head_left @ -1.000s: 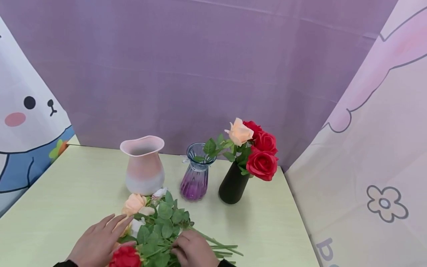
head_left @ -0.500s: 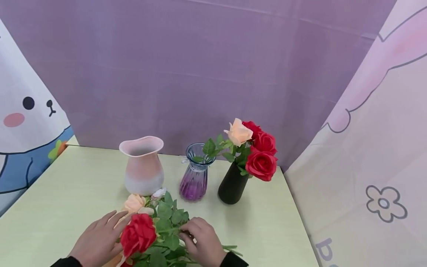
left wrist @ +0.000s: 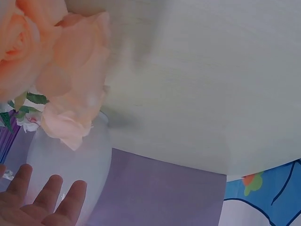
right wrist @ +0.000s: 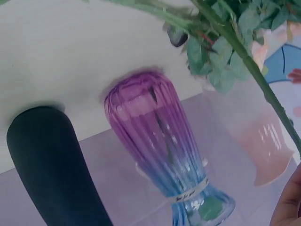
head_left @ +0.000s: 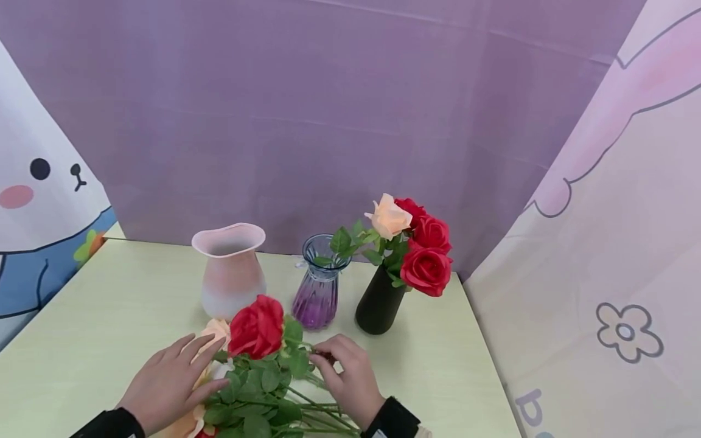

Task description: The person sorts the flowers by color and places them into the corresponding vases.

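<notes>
My right hand [head_left: 350, 374] pinches the stem [right wrist: 256, 73] of a red rose [head_left: 257, 327], which it holds with the bloom to the left, over the flower pile. That pile lies at the table's front, with green leaves [head_left: 252, 395], bare stems [head_left: 328, 417] pointing right and peach roses [left wrist: 70, 80] on the left. My left hand [head_left: 175, 380] is spread with straight fingers over the peach and white blooms at the pile's left side. In the left wrist view, its fingertips [left wrist: 73, 197] show below the peach petals.
Behind the pile stand a pink-and-white vase [head_left: 232, 280], a purple-blue glass vase [head_left: 316, 298] and a black vase [head_left: 380, 301]. Red roses [head_left: 426, 271] and a peach rose [head_left: 389, 217] fill the black one. A purple cloth [head_left: 306, 121] hangs behind the table [head_left: 438, 377].
My right hand has drawn the red rose out of the pile, lifting it up and to the right from the front left. The left hand stays about where it was.
</notes>
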{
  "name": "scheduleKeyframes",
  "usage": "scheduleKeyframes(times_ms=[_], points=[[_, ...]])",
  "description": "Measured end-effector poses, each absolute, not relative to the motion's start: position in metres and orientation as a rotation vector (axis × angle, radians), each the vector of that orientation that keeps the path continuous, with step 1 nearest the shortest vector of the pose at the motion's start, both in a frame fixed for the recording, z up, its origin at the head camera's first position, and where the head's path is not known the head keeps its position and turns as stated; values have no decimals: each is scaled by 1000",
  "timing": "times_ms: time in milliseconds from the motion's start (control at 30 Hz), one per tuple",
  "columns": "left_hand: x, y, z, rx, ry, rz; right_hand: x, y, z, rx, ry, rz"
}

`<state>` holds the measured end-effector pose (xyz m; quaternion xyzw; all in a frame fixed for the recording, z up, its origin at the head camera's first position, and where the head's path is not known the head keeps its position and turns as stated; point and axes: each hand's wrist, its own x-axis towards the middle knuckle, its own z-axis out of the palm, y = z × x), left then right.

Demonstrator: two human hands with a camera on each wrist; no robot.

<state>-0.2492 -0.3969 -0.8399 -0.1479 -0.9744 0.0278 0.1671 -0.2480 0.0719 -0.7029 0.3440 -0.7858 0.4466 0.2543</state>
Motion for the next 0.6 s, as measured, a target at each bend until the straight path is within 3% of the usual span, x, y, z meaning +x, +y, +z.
scheduleKeyframes(times_ms=[600], points=[[-252,-391,-838,-479,-2768,49,-298,134,-644,774,-1845,1226]])
